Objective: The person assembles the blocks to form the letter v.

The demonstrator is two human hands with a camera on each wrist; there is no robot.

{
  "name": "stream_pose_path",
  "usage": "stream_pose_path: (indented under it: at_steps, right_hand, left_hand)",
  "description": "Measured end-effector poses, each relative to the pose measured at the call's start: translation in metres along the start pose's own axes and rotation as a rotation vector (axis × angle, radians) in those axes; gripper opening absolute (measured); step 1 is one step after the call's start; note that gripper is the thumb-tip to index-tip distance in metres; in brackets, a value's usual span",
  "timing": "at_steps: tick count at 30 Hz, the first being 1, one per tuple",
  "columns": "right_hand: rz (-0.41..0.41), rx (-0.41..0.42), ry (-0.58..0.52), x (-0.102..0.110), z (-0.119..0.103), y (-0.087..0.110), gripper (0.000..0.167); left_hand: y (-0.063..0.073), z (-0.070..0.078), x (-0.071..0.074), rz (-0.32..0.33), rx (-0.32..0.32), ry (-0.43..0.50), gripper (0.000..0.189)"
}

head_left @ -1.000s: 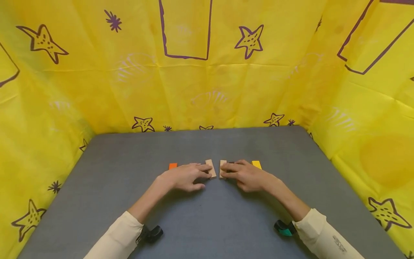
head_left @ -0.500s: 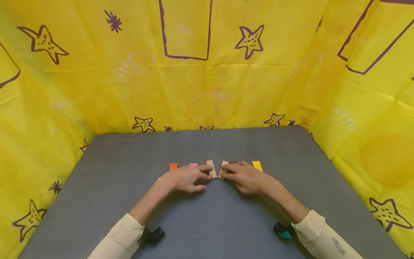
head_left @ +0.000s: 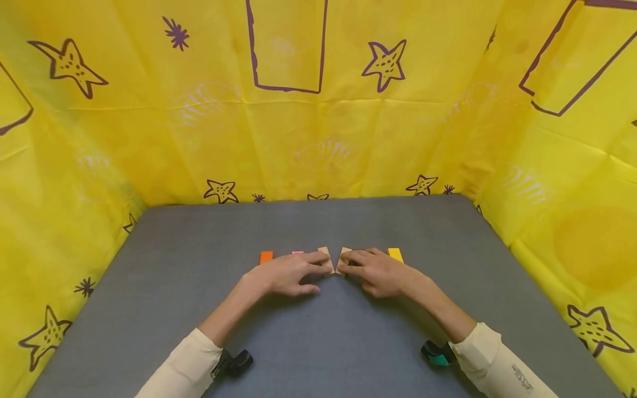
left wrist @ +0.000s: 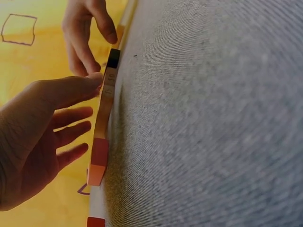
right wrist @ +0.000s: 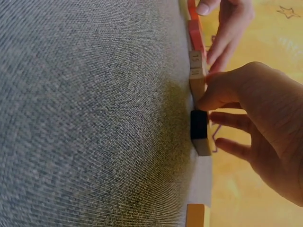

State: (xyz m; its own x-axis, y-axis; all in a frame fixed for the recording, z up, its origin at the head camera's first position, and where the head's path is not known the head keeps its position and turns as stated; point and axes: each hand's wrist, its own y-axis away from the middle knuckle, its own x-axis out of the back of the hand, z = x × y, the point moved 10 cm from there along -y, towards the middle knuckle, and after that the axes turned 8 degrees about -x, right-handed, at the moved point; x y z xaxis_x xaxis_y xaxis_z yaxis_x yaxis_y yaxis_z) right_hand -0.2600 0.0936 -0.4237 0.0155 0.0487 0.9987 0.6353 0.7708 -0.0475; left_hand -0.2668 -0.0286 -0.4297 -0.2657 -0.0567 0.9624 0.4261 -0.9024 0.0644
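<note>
Two plain wooden blocks (head_left: 324, 251) lie side by side at mid-table in the head view, angled into a V with their near ends meeting. My left hand (head_left: 288, 275) rests its extended fingertips on the left one, thumb held apart. On the right wooden block (head_left: 345, 250) lie the outstretched fingers of my right hand (head_left: 385, 275). Markings show on the wooden blocks' ends (right wrist: 195, 59) in the right wrist view. A black block (right wrist: 199, 124) sits beneath my right hand, mostly hidden in the head view. Behind my left hand a pink block (head_left: 297, 252) shows only its far edge.
An orange block (head_left: 266, 256) lies left of my left hand, and a yellow block (head_left: 395, 254) right of my right hand, all roughly in one row. The grey tabletop (head_left: 318, 337) is enclosed by a yellow patterned cloth (head_left: 308, 143) at the back and sides.
The right wooden block has turned, its near end swinging left under my right fingers. The left one has shifted slightly right, and the gap between their near ends has closed.
</note>
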Motion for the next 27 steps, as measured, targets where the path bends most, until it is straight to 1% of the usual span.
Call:
stream_pose_path:
  at_steps: [5, 9, 18, 24, 27]
  right_hand:
    - [-0.024, -0.002, 0.0, -0.0011, 0.0001, -0.0004, 0.055]
    - [-0.029, -0.003, -0.007, -0.0001, 0.0005, 0.0007, 0.055]
    - [-0.048, -0.009, -0.033, -0.0013, 0.0038, 0.0027, 0.055]
    - [-0.046, -0.018, -0.047, 0.0005, 0.0048, 0.003, 0.054]
    - [-0.063, -0.022, -0.049, 0.0003, 0.0043, 0.0015, 0.054]
  left_hand:
    - [0.0007, -0.0015, -0.0048, -0.034, 0.032, 0.016, 0.056]
    - [0.0002, -0.0012, -0.0068, -0.048, 0.048, 0.019, 0.058]
    - [-0.0016, 0.0005, -0.0076, -0.053, 0.049, 0.008, 0.059]
    - [-0.001, 0.0008, -0.006, -0.032, 0.036, 0.021, 0.061]
    - [-0.0007, 0.001, -0.007, -0.043, 0.044, 0.028, 0.063]
